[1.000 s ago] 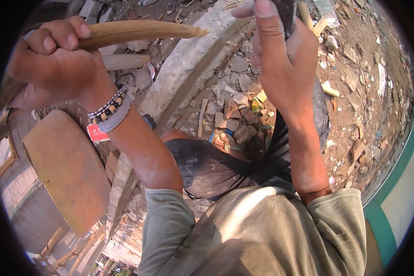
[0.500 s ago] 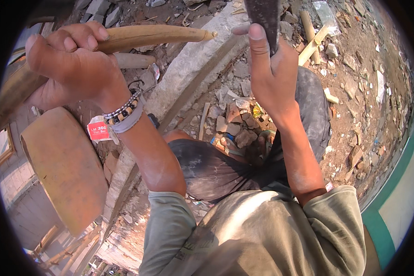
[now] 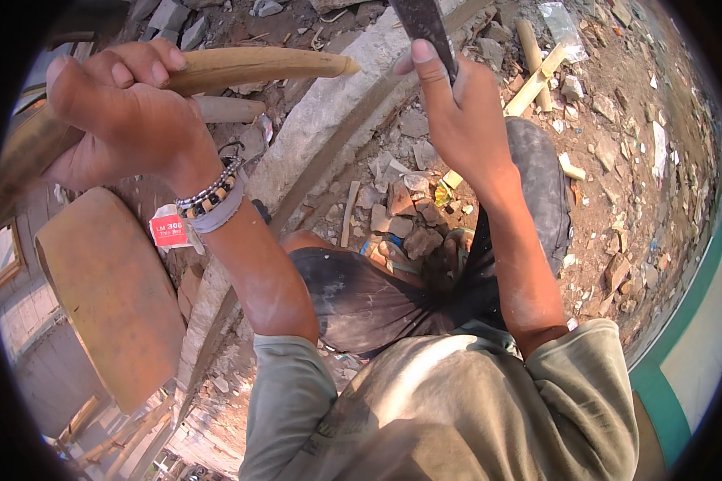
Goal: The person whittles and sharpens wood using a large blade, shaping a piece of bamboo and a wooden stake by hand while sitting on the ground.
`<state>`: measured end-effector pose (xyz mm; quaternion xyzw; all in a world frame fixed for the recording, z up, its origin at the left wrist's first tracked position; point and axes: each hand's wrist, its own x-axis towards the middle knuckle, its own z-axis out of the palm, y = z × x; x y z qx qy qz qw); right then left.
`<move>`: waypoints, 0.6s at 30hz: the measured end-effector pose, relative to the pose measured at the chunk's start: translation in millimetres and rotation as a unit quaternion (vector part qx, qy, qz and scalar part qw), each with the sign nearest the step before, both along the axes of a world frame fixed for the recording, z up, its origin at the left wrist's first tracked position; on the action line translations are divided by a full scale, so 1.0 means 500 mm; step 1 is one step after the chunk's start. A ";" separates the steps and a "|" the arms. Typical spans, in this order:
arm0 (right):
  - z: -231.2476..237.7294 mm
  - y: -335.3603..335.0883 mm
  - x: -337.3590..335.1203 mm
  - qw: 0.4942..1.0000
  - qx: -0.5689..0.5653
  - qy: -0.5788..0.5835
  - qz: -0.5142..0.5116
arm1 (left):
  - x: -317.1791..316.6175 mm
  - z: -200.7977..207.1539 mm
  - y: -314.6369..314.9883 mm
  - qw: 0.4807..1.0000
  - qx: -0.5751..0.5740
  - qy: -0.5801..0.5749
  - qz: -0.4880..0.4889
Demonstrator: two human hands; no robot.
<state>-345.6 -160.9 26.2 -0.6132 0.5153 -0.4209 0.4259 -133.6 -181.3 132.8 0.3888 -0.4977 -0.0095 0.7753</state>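
Tan pole in the left hand, dark blade in the right hand

So, far left there's a big brownish board leaning at a slant, below the left hand in view. That hand's grip is wrapped snugly round the pole, fingers curled over the top. Beads on the wrist, and a red-and-white packet shows just beside them.

The pole's round, smooth and tan. Bamboo or solid wood, can't tell. It's thicker at the left, climbs from lower left through the fist, then levels off, so the long axis runs roughly left to right with a gentle arch (might be partly the lens). It points right, tapering to a pale, rough-cut tip in front of the concrete beam; can't tell if they touch. A greyer stick sits just under it in view.

Right of the tip, and apart from it, the blade leans up and left, its top out of frame. The right hand's grip is closed round its lower end, and the fist hides the handle. Further right, two pale pieces lie crossed on the rubbly ground.
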 end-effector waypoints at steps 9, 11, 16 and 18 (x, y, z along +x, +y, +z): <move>0.057 -0.001 -0.218 0.990 0.021 -0.077 -0.117 | -0.020 0.018 -0.018 0.984 0.075 0.153 -0.051; 0.008 0.018 -0.303 0.982 0.077 -0.038 -0.171 | -0.035 0.009 -0.043 0.980 0.080 0.170 -0.060; -0.135 0.115 -0.470 0.936 0.202 0.032 -0.287 | -0.040 -0.040 -0.100 0.966 0.080 0.205 -0.136; -0.220 0.176 -0.539 0.919 0.225 0.096 -0.308 | -0.103 -0.051 -0.115 0.964 0.098 0.230 -0.093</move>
